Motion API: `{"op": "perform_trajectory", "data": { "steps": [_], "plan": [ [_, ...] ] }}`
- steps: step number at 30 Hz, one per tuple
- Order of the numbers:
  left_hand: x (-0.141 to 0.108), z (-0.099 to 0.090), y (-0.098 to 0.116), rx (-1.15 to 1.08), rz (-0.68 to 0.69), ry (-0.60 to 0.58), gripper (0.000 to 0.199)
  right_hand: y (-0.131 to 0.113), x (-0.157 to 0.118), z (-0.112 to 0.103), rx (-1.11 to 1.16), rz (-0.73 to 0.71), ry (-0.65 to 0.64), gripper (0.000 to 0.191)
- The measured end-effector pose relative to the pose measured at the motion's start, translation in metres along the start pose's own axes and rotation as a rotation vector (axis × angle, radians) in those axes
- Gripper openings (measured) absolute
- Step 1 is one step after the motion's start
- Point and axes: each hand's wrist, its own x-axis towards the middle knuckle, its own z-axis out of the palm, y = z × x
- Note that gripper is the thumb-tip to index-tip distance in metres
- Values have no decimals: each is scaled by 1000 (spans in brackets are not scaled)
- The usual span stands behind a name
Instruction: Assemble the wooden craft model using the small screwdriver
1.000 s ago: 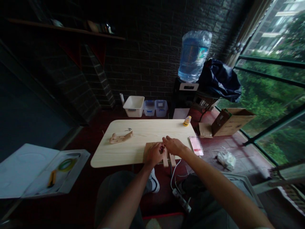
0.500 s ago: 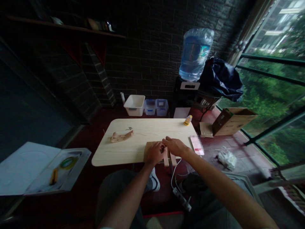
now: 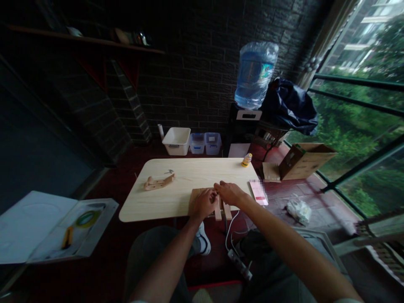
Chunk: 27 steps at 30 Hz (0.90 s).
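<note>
Both my left hand and right hand meet over the wooden piece, probably to steady it; whether either grip pinches anything, I cannot tell.

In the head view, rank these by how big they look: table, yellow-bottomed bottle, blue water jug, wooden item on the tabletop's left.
1. Table
2. Blue water jug
3. Wooden item
4. Yellow-bottomed bottle
</note>
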Motion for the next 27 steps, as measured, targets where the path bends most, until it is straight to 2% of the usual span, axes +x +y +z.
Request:
{"op": "perform_trajectory", "data": {
  "steps": [5, 12, 20, 27],
  "plan": [
    [1, -1, 0, 15, 23, 15, 12, -1, 3, 2, 3, -16, -2, 34],
    [1, -1, -3, 19, 32, 12, 13, 5, 8, 4, 54, 7, 11, 29],
    [2, 0, -1, 5, -7, -17, 15, 6, 11, 7, 38, 3, 23, 31],
    [1, 1, -3, 32, 26, 16, 12, 7, 11, 8, 33, -1, 21, 27]
  ]
}}
